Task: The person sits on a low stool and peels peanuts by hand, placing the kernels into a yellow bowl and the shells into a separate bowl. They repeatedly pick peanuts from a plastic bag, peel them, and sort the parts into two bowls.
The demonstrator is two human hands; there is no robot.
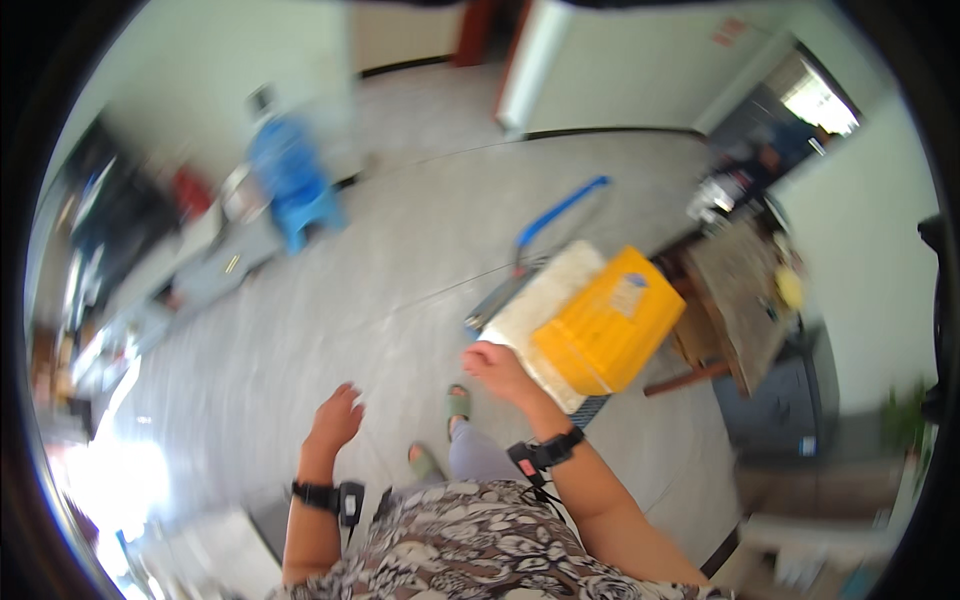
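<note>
My left hand [338, 415] hangs over the grey floor, its fingers loosely apart and holding nothing. My right hand [498, 368] has its fingers curled in with nothing visible in them. It overlaps the near left corner of a whitish slab [545, 290]; I cannot tell whether it touches. A yellow plastic crate [612, 325] lies tilted on the slab's right part. Under and beside them is a flat cart-like base [495, 308], with a blue bar handle [562, 212] sticking out at its far side. Motion blur softens these shapes.
To the right stands a brown wooden table [740, 285] with small items on it, beside a dark grey cabinet [765, 405]. A blue water jug [283, 150] sits on a blue stool [305, 205] at the far left. A low grey cabinet [220, 262] runs along the left wall.
</note>
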